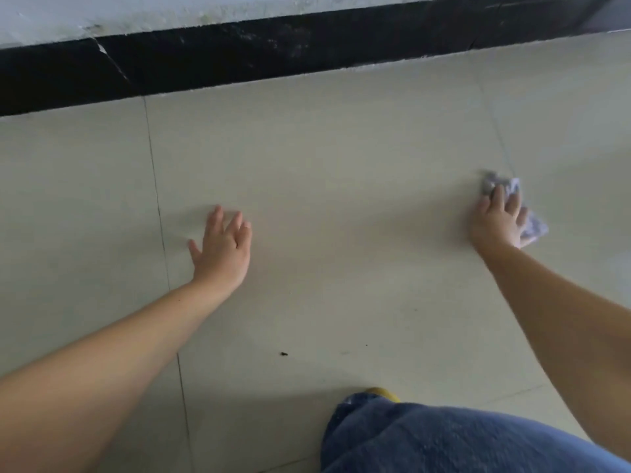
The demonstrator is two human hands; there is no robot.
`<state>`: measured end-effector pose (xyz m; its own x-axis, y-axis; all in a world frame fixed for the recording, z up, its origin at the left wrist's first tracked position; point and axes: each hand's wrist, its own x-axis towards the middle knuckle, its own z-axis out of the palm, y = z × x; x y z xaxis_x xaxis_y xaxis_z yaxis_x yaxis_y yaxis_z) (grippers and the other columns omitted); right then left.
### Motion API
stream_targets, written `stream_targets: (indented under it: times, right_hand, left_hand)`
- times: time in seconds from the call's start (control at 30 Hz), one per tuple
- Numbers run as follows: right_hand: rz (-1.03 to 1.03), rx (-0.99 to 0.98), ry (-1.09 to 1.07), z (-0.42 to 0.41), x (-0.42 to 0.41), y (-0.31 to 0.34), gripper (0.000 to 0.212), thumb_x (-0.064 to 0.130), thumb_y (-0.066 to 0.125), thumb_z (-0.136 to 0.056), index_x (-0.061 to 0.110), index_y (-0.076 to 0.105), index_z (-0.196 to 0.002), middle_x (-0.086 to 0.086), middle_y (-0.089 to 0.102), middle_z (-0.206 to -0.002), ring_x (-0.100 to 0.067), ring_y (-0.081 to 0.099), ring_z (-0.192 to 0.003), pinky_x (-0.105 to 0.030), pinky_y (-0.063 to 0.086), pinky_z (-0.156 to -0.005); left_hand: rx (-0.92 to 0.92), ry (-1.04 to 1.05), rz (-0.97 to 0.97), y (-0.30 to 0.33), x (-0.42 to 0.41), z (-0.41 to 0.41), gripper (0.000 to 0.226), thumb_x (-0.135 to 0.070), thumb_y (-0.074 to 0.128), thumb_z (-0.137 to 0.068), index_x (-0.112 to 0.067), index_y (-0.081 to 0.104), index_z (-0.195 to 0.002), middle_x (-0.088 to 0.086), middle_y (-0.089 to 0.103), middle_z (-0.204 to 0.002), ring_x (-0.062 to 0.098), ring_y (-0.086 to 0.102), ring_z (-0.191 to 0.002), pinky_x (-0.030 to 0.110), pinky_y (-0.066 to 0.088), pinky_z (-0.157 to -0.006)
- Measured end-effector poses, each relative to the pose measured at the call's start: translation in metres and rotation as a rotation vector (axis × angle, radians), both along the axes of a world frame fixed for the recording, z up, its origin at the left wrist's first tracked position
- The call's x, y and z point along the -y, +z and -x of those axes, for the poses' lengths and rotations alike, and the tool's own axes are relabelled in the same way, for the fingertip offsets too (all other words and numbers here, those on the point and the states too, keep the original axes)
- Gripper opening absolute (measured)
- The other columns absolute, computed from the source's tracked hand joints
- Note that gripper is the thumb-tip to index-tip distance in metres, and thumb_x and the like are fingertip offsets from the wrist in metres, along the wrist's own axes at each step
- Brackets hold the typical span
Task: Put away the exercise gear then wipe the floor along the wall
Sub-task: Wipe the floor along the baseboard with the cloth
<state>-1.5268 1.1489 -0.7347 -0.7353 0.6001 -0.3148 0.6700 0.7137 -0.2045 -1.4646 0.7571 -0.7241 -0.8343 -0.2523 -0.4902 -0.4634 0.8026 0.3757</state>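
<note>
While the crumpled pale grey-white cloth (512,206) lies under the right hand (496,220), pressed flat to the beige tiled floor (341,165), the left hand (223,249) rests wide, fingers spread, well apart.

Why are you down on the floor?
A person is wiping the floor near the wall. The right hand presses a crumpled cloth flat against the tiles. The left hand is open, fingers spread, propped on the floor. A dark speck lies closer to the knee.
</note>
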Motion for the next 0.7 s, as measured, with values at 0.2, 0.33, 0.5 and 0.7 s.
stream_targets:
  times: [0.2,0.33,0.5,0.7]
  right_hand:
    - [-0.084,-0.175,0.657,-0.08,0.21,-0.019,0.056,0.034,0.038,-0.085,0.02,0.049,-0.138,-0.012,0.041,-0.148,-0.038,0.033,-0.138,-0.074,0.02,-0.102]
    - [0.005,-0.107,1.672,-0.188,0.275,-0.014,0.051,0.046,0.026,-0.092,0.033,0.049,-0.136,-0.001,0.041,-0.149,-0.031,0.026,-0.143,-0.066,0.02,-0.109]
    - [0.045,-0.114,1.681,-0.191,0.156,-0.019,0.047,0.044,0.016,-0.101,0.037,0.043,-0.138,0.005,0.039,-0.15,-0.023,0.028,-0.143,-0.052,0.017,-0.114]
    - [-0.089,0.009,0.289,-0.083,-0.052,0.004,0.065,0.044,0.009,-0.09,0.023,0.026,-0.149,0.0,0.013,-0.16,-0.027,0.017,-0.145,-0.05,0.007,-0.115]
  left_hand:
    - [0.011,0.047,-0.012,0.005,-0.003,0.004,0.049,-0.039,0.023,-0.102,-0.023,0.027,-0.148,-0.001,0.009,-0.16,0.013,0.004,-0.147,0.053,0.003,-0.116]
    - [0.024,0.041,0.02,0.007,-0.007,0.004,0.05,-0.04,0.024,-0.101,-0.023,0.026,-0.149,0.001,0.009,-0.16,0.015,0.005,-0.147,0.052,0.003,-0.116]
    - [0.022,0.037,0.066,0.007,-0.018,0.003,0.051,-0.04,0.025,-0.101,-0.024,0.022,-0.15,0.003,0.006,-0.16,0.015,0.003,-0.148,0.052,-0.001,-0.116]
    - [0.024,-0.021,0.07,0.007,-0.035,0.002,0.053,-0.041,0.022,-0.102,-0.024,0.015,-0.151,0.002,0.001,-0.161,0.014,-0.002,-0.148,0.053,-0.004,-0.115]
